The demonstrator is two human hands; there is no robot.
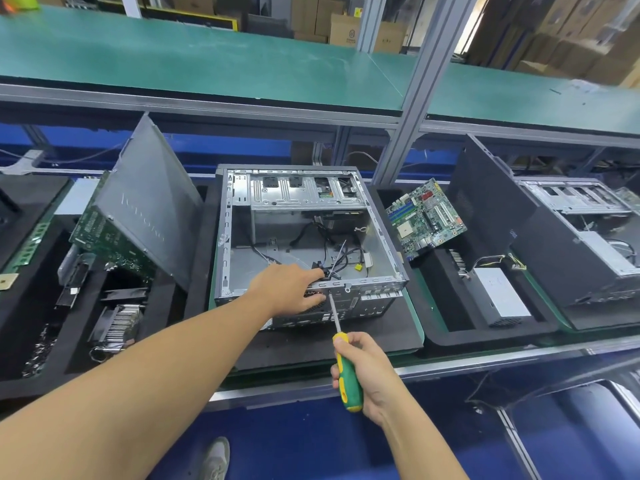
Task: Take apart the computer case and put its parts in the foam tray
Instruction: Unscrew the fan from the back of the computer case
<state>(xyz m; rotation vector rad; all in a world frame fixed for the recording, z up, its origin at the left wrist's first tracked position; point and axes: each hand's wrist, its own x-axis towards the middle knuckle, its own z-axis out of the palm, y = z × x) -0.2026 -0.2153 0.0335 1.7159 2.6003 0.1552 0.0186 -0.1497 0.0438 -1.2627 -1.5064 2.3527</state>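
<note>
Head view of a disassembly bench. The computer case [304,237] lies open at centre on a dark mat, its cavity facing up, with loose cables [332,261] in its near right corner. The left hand [291,289] grips the case's near wall, fingers curled over the rim among the cables and thumb on the outer panel. The right hand [363,372] is closed around the green-and-yellow handle of a screwdriver [346,372], whose shaft runs up to the near wall of the case, just right of the left thumb. To the right, a black foam tray [460,336] holds a tilted motherboard [426,218] and a power supply [502,299]. To the left, a second foam tray [173,299] holds a leaning side panel [152,202], a heatsink [119,323] and a circuit board [110,237]. Another case [571,237] stands at far right.
</note>
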